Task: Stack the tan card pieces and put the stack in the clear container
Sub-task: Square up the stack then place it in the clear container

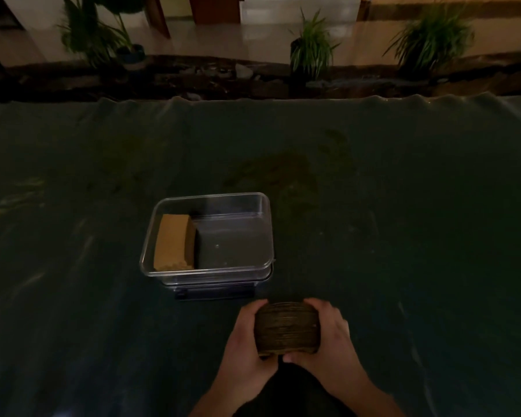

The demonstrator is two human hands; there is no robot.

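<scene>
Grip: stack of tan card pieces (287,328) is clasped between left hand (247,341) and right hand (328,335), fingers wrapped round its ends.
Risk: pieces could be fanned out or spilled short of the clear container (206,236) if the squeeze is eased.

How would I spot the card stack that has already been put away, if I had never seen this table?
Start at the dark cloth covering the table and find the clear container near its middle. Inside, against the left wall, sits a tan card stack. Unlike the stack in the hands, gripped between the left hand and right hand nearer the viewer, nothing touches it.
</scene>
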